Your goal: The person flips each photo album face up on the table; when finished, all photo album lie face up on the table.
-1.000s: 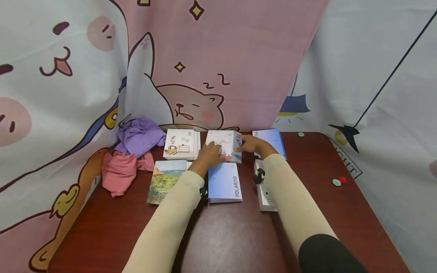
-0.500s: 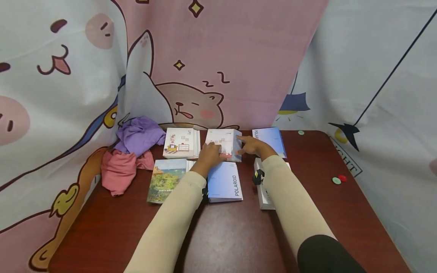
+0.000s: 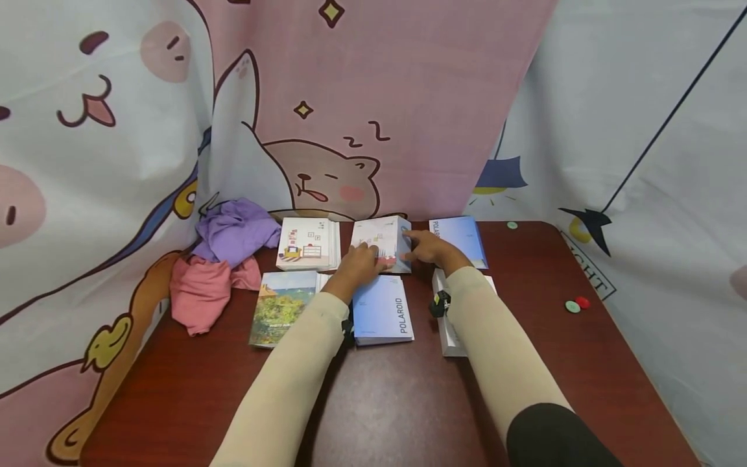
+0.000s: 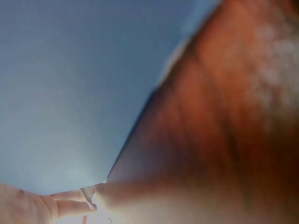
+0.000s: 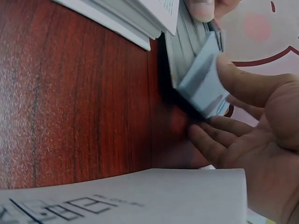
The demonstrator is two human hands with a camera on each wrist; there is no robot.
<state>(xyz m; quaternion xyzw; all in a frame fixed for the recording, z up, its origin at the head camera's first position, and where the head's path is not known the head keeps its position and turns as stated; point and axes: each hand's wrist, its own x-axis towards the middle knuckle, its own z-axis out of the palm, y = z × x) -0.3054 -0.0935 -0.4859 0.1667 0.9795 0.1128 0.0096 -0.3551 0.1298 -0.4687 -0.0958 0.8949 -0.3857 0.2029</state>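
Booklet point(image 3: 382, 243) lies between both hands — left hand point(image 3: 357, 264) flat on its cover, right hand point(image 3: 428, 248) pinching its right edge, lifting it.

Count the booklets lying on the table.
6: back row, illustrated one, the one both hands touch, blue one; front row, landscape cover, POLAROID, white one partly under the right sleeve.

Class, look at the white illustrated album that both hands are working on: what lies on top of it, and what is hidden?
The left hand rests on the white album cover; the right hand lifts its right edge. Cover art beneath the left hand is hidden, as is whatever lies under the album.
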